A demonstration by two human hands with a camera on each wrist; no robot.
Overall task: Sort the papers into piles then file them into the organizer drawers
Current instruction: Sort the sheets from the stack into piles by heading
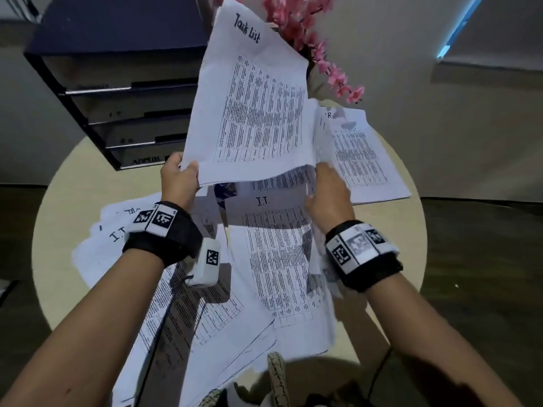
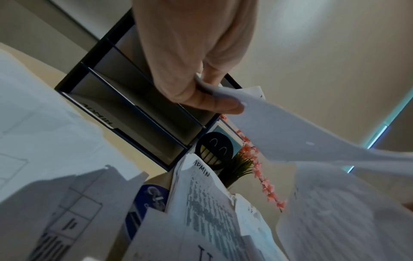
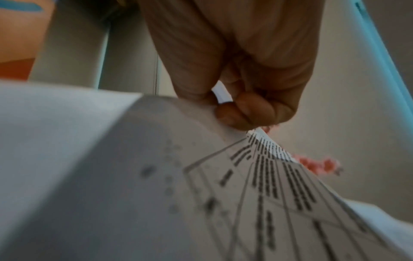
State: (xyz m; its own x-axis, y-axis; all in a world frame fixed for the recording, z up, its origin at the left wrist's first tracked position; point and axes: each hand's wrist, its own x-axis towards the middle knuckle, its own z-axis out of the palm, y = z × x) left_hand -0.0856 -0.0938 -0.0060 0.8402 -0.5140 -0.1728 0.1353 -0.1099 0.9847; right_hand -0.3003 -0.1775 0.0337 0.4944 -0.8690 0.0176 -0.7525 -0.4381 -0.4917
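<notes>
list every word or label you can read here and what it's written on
"Task List": top of the sheet held up by both hands.
"I.T.": sheet lying under the held one.
"I.T.": sheet at the table's left.
"ADMIN": bottom drawer of the organizer.
"ADMIN": sheet in the left wrist view.
Labels on the upper drawers, a heading on the right pile and all table print: too small or blurred to read.

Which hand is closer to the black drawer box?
Left. The left hand is right beside the organizer, by its bottom drawer; the right hand is farther away, across the Task List paper.
</notes>
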